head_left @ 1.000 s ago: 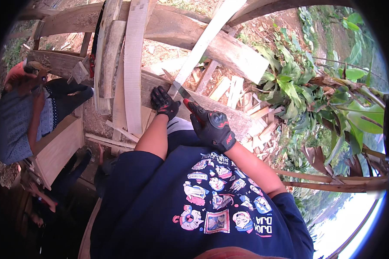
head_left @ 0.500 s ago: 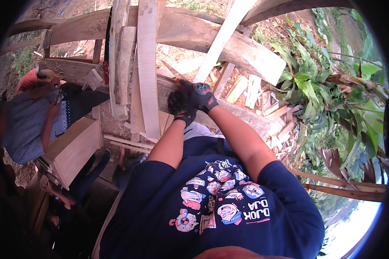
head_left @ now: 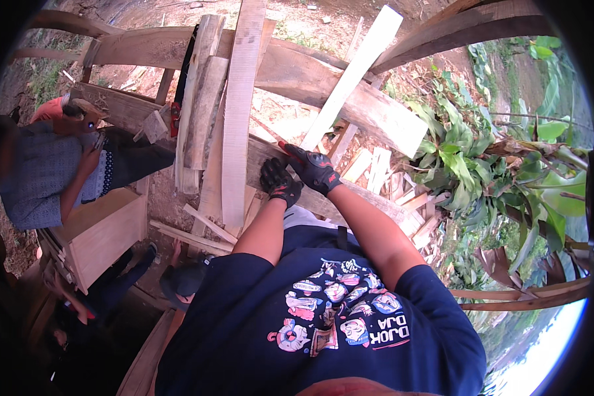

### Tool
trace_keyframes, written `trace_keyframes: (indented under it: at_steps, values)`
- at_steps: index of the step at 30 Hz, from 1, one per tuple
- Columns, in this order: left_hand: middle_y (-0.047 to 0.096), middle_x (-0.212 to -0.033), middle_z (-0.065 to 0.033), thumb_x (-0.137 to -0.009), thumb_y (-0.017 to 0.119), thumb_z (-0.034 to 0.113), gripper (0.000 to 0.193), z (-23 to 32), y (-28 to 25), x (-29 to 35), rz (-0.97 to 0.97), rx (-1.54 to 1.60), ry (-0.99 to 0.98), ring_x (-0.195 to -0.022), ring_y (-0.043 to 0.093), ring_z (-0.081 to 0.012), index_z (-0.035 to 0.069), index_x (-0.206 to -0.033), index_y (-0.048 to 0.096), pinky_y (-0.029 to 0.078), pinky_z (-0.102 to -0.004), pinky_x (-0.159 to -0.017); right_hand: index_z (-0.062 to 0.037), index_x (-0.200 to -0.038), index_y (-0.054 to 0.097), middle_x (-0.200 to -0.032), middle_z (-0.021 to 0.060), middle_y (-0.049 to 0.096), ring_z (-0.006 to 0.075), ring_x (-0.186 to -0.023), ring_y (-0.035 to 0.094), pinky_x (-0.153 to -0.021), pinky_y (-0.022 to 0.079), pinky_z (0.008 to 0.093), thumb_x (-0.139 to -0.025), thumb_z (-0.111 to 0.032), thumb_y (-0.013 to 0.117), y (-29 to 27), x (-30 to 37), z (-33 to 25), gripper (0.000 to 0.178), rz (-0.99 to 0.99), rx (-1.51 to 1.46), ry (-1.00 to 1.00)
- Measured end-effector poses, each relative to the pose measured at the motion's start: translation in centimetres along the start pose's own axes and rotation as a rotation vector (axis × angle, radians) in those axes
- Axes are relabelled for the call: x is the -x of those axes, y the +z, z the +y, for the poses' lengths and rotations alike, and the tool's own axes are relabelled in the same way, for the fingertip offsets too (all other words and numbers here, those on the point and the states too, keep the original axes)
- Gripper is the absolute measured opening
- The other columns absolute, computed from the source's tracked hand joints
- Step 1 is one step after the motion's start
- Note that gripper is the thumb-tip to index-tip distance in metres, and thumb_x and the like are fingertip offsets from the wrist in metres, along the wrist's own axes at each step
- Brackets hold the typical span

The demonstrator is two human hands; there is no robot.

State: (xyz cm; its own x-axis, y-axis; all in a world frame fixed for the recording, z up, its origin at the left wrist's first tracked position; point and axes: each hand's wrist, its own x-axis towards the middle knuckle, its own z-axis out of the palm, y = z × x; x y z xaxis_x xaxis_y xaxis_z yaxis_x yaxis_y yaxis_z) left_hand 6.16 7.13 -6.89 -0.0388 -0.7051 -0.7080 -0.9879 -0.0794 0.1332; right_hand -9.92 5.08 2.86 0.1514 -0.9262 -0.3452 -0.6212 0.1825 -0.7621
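Observation:
Both my hands wear black gloves with red marks. My right hand [head_left: 315, 171] is closed round the red handle of a long thin-bladed tool that looks like a hand saw [head_left: 265, 128]. Its blade points away to the far left, seen nearly edge-on. Just left of it, my left hand [head_left: 280, 183] lies on a weathered plank [head_left: 256, 153] with its fingers apart. A pale, freshly cut board [head_left: 353, 76] slants away beyond my right hand. To the left of my hands, a long sawn board [head_left: 239, 119] lies across the beams.
A thick curved beam [head_left: 369, 112] spans the far side. Offcuts [head_left: 376, 168] lie to the right, before leafy plants [head_left: 462, 135]. At left, a person in a grey-blue top [head_left: 36, 171] is near a wooden box [head_left: 109, 234]. Another person's dark cap [head_left: 181, 280] shows at lower left.
My hands were close together, the left against the right. They have drawn apart, and the left fingers are now spread on the plank. The blade looks narrower now. The whole view has shifted.

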Motion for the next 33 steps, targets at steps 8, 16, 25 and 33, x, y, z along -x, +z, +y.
trace_keyframes:
  at_steps: [8, 16, 25, 33]
  values:
    - [-0.008, -0.182, -0.0237, -0.091, 0.078, 0.055, 0.130, 0.3, -0.7, 1.2, 0.011, 0.051, 0.003, -0.168, -0.010, -0.0441, 0.005, -0.174, -0.008, -0.003, -0.0622, -0.133, -0.0268, -0.157, 0.058, -0.122, 0.0203, 0.077, 0.0391, -0.109, 0.075, -0.092, 0.059, 0.0491, -0.108, -0.041, 0.058, 0.2, -2.7, -2.2, 0.051, -0.092, 0.076, 0.203]
    - [-0.001, -0.182, -0.0245, -0.088, 0.082, 0.054, 0.131, 0.0, -0.5, 1.4, 0.064, 0.082, 0.003, -0.168, -0.002, -0.0456, 0.004, -0.174, -0.003, 0.002, -0.0644, -0.132, -0.0247, -0.156, 0.058, -0.128, 0.0174, 0.077, 0.0407, -0.110, 0.076, -0.094, 0.059, 0.0510, -0.109, -0.031, 0.059, -3.3, 3.3, -4.3, 0.048, -0.037, 0.039, 0.064]
    - [0.002, -0.181, -0.0233, -0.090, 0.080, 0.057, 0.128, 0.5, -1.2, 2.0, 0.055, 0.043, -0.024, -0.168, -0.001, -0.0431, 0.004, -0.174, -0.001, 0.006, -0.0624, -0.133, -0.0081, -0.143, 0.070, -0.130, 0.0219, 0.076, 0.0402, -0.116, 0.076, -0.101, 0.060, 0.0464, -0.107, -0.026, 0.067, -10.3, 15.7, -6.1, 0.040, 0.138, 0.064, 0.005]
    - [-0.001, -0.182, -0.0216, -0.090, 0.080, 0.058, 0.129, 0.5, -1.0, 2.0, 0.048, 0.028, -0.030, -0.169, -0.003, -0.0423, 0.005, -0.174, -0.001, 0.006, -0.0625, -0.134, -0.0072, -0.144, 0.070, -0.130, 0.0209, 0.077, 0.0372, -0.117, 0.077, -0.100, 0.061, 0.0450, -0.103, -0.016, 0.072, -13.0, 24.3, -8.7, 0.042, 0.148, 0.073, 0.050]
